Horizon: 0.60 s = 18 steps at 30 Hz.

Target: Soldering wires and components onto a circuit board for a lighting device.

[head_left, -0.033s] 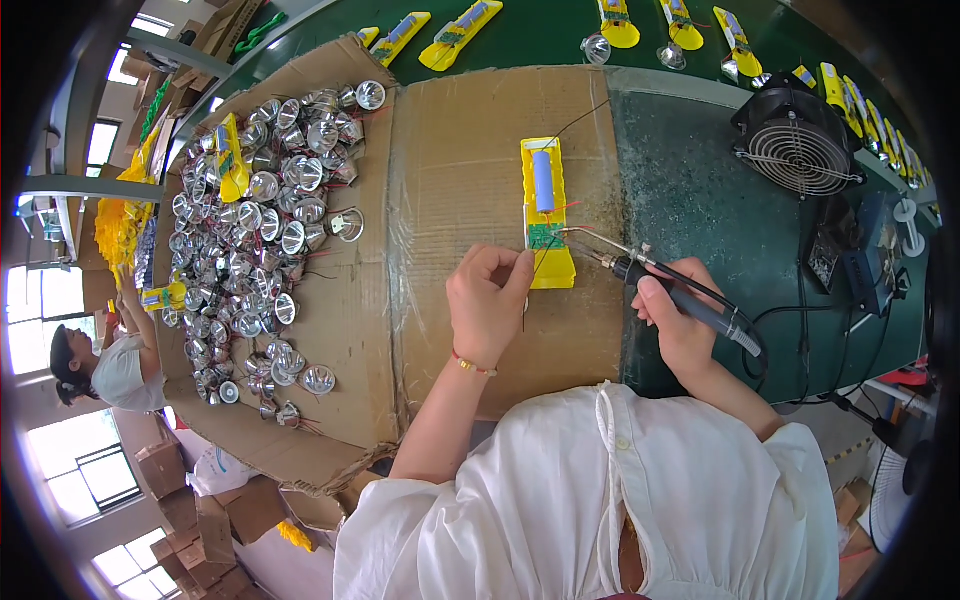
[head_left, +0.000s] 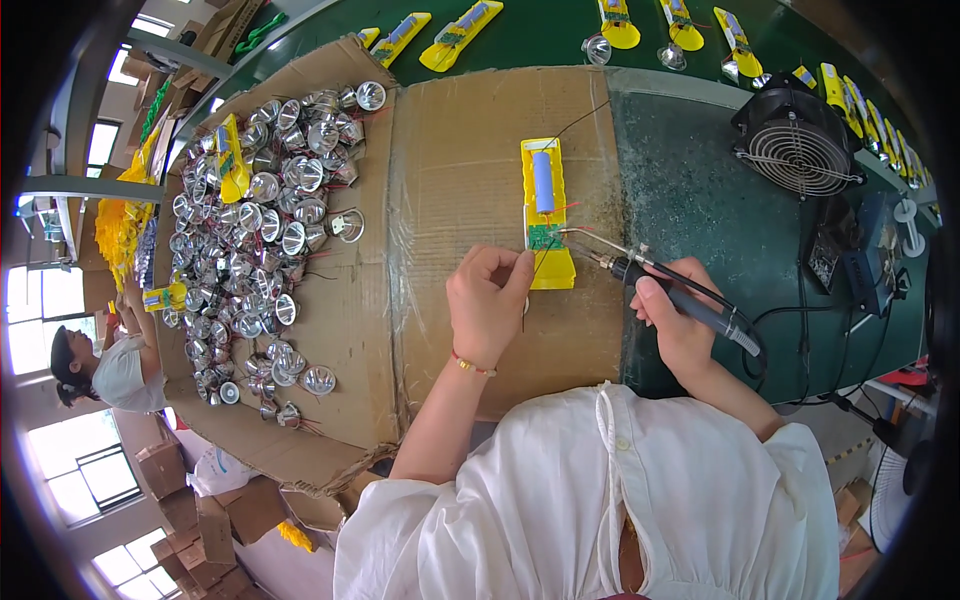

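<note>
A yellow plastic flashlight housing (head_left: pixel 562 272) lies on the cardboard, holding a blue cylindrical battery (head_left: pixel 544 182) and a small green circuit board (head_left: pixel 545 237). At the board's left edge, my left hand (head_left: pixel 489 300) is closed in a pinch on a thin dark wire (head_left: pixel 543 259). The fingertips partly hide where the wire is held. My right hand (head_left: pixel 680 318) grips a soldering iron (head_left: pixel 690 302) with a thin metal feed tube (head_left: pixel 612 243) along it. Its tip points left at the board's right side; whether they touch I cannot tell.
A cardboard box (head_left: pixel 345 425) on the left holds many silver reflector cups (head_left: pixel 292 237) with wires. More yellow housings (head_left: pixel 460 35) line the green bench at the back. A black fan (head_left: pixel 797 150) stands at right, near a blue soldering station (head_left: pixel 866 280). Another person (head_left: pixel 125 370) works far left.
</note>
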Available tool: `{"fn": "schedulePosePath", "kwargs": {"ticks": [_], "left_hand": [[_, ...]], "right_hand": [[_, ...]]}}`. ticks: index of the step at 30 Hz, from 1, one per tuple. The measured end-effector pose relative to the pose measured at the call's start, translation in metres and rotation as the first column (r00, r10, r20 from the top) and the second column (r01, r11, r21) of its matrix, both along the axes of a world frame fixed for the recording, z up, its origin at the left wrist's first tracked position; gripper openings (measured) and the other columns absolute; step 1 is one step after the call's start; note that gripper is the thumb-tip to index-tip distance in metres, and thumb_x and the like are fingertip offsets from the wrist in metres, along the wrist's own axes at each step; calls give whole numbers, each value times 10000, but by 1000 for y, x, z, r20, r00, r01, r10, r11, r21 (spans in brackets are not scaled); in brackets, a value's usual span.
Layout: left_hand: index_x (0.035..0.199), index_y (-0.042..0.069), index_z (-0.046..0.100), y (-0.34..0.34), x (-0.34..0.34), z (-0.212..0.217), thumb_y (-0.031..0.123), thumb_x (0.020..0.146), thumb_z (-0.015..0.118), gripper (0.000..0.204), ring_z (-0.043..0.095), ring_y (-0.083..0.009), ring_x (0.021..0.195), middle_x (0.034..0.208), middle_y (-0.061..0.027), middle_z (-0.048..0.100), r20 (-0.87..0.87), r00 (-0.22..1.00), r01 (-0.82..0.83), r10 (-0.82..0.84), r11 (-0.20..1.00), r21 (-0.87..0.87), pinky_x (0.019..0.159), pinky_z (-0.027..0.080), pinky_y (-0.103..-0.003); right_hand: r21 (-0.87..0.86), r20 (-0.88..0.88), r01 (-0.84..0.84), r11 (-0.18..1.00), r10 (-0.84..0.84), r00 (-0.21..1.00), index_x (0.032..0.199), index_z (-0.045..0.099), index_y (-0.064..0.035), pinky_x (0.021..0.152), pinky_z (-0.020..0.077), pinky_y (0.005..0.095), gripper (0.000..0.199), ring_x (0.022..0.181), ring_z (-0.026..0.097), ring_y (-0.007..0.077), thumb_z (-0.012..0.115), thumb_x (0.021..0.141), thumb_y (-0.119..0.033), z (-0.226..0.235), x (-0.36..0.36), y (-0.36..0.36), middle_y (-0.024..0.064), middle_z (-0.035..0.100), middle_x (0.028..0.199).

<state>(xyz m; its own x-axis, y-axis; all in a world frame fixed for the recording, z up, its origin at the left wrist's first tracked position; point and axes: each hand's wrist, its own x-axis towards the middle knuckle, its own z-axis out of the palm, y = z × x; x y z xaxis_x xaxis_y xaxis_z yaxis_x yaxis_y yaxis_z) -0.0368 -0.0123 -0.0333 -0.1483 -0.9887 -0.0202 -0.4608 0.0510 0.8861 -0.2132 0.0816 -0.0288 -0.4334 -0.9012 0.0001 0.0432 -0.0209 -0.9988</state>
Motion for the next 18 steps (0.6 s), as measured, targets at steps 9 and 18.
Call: {"fn": "schedulePosePath", "kwargs": {"ticks": [9, 18], "left_hand": [[692, -18, 605, -6, -1, 4, 111, 762, 653, 154, 580, -162, 559, 680, -92, 576, 46, 998, 42, -45, 997, 60, 527, 448, -273], [681, -19, 596, -8, -1, 1, 111, 755, 651, 160, 575, -164, 549, 679, -94, 574, 53, 998, 30, -33, 998, 63, 526, 448, -275]], "right_hand": [[45, 5, -33, 998, 33, 999, 848, 519, -6, 488, 449, 211, 125, 549, 549, 87, 612, 806, -78, -1, 4, -10, 72, 585, 654], [85, 88, -30, 996, 22, 996, 848, 519, -16, 474, 422, 197, 124, 534, 534, 86, 599, 828, -109, -1, 7, -11, 71, 582, 643]]}}
